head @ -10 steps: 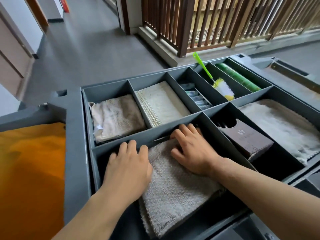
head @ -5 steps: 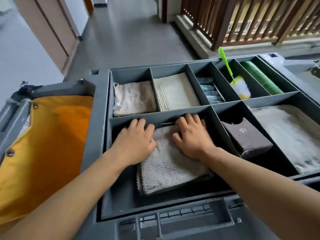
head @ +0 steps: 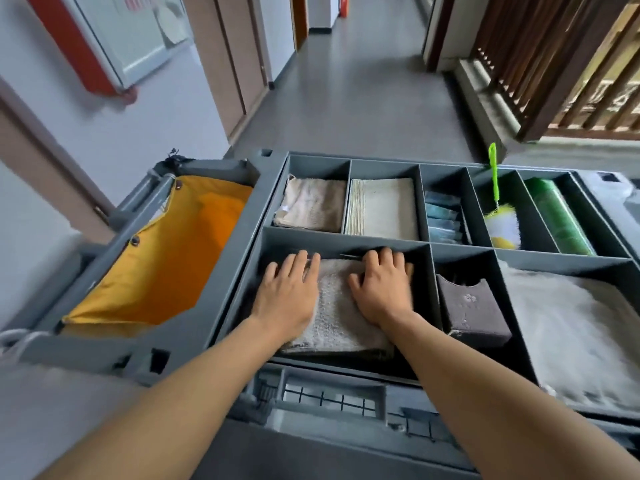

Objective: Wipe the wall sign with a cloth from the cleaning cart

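Observation:
A folded grey cloth [head: 334, 313] lies in the front left compartment of the grey cleaning cart tray [head: 346, 240]. My left hand [head: 289, 292] rests flat on the cloth's left part, fingers slightly spread toward the far wall of the compartment. My right hand [head: 382, 289] lies flat on its right part, fingertips at the cloth's far edge. Neither hand has lifted it. A red-framed sign board [head: 114, 39] hangs on the white wall at the upper left.
Other compartments hold a beige cloth [head: 311, 204], a stack of pale cloths [head: 384, 207], small packets [head: 443, 220], a green-handled brush [head: 498, 216], a green roll [head: 557, 218], a brown box [head: 471, 310] and a white towel [head: 581, 327]. A yellow bag [head: 166, 258] hangs left. Corridor ahead.
The view has pulled back and tilted up, bringing the wall and sign board into view. Both hands stay flat on the grey cloth, which has not visibly moved.

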### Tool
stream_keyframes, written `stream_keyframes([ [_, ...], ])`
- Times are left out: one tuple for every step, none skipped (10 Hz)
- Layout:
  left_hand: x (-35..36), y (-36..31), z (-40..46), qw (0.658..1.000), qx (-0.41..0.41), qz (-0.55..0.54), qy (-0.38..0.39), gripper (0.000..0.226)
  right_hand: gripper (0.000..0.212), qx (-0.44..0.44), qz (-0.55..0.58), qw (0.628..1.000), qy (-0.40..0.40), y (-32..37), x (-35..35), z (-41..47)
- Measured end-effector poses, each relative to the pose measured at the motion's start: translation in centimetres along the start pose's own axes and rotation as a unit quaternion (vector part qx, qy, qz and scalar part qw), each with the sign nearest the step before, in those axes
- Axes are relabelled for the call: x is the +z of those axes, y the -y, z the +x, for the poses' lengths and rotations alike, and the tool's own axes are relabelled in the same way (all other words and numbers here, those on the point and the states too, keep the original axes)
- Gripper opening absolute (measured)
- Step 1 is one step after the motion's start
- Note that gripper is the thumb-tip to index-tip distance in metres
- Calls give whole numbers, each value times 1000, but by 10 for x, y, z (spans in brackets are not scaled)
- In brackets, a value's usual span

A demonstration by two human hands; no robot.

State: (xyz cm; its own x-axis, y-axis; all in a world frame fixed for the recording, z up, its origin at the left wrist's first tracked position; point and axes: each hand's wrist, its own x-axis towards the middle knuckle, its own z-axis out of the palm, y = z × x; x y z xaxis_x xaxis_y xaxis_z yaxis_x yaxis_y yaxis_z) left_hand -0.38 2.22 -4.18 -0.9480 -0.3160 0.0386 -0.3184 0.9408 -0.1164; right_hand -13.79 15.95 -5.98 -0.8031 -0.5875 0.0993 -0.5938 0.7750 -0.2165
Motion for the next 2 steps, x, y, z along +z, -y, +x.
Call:
stream_keyframes([
  [-25,11,-22,999,15,-17,29,61,38,-17,-29,999,-8,0,-7,-7],
  [-55,36,-31,999,-10,-21,24,60,39,-44,-73,996,1,4,-21,-3],
])
